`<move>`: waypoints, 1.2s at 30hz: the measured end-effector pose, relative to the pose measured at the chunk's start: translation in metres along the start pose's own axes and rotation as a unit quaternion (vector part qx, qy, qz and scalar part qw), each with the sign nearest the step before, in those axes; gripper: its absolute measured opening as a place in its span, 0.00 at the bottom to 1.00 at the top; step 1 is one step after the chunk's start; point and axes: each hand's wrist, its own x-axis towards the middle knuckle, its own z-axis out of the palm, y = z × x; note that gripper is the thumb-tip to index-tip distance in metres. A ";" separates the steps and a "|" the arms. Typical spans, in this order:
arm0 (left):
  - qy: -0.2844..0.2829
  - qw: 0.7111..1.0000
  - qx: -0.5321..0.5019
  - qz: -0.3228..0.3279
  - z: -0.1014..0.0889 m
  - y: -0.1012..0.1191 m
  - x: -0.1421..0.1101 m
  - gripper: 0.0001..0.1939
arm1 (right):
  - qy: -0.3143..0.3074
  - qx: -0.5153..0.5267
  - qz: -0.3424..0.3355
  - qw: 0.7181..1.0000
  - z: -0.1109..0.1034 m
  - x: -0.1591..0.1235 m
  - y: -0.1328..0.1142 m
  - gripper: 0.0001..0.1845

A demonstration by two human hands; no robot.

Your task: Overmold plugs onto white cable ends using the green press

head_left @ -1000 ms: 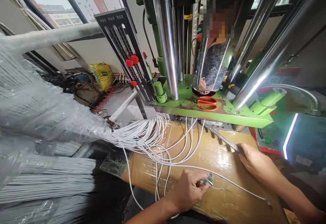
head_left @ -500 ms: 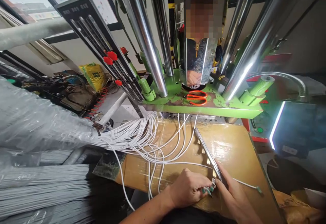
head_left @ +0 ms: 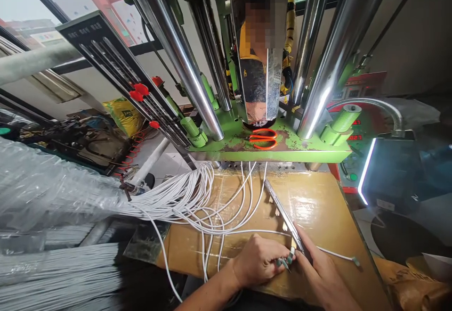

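Metal toothed strip (head_left: 282, 212) drawn near since a second ago | right hand (head_left: 319, 273) grips it | left hand (head_left: 259, 261) pinches green-tipped white cable ends (head_left: 286, 260) against it

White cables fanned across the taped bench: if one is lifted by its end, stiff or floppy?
Probably floppy: the white cables lie in loose curves and loops. Likely light, since the left hand pinches one end with fingertips. One would probably drag its neighbours, since they cross and overlap.

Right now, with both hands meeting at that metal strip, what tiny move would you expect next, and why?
Probably pressing the green-tipped cable end onto the metal strip: the left hand pinches it right at the strip's near end, which the right hand steadies.
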 end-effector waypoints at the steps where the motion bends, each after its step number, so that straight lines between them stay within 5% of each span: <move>1: 0.001 1.000 0.000 0.001 0.001 -0.001 0.000 0.14 | 0.002 -0.004 -0.005 1.000 0.001 0.000 0.000 0.35; 5: 0.017 1.000 -0.009 -0.015 0.005 0.002 0.001 0.13 | 0.011 -0.024 -0.031 0.999 0.002 0.000 -0.003 0.35; 9: 0.103 0.983 -0.096 -0.118 -0.001 0.014 0.005 0.11 | 0.001 -0.009 -0.016 1.000 -0.001 0.001 -0.009 0.41; 18: 0.205 0.876 -0.348 -0.263 -0.012 0.009 0.009 0.23 | -0.001 0.053 0.041 0.998 -0.008 0.003 -0.018 0.42; 23: 0.220 0.918 -0.259 -0.204 -0.001 0.009 0.005 0.18 | -0.019 0.085 0.053 0.995 -0.007 0.004 -0.011 0.42; 28: 0.241 0.875 -0.308 -0.284 0.009 0.004 0.005 0.17 | -0.027 0.098 0.064 0.993 -0.008 0.005 -0.013 0.44; 31: 0.259 0.893 -0.273 -0.244 0.006 0.005 0.004 0.20 | -0.037 0.107 0.073 0.991 -0.009 0.005 -0.016 0.45; 36: 0.191 0.913 -0.290 -0.213 0.000 0.006 0.001 0.09 | -0.037 0.110 0.078 0.990 -0.008 0.006 -0.015 0.46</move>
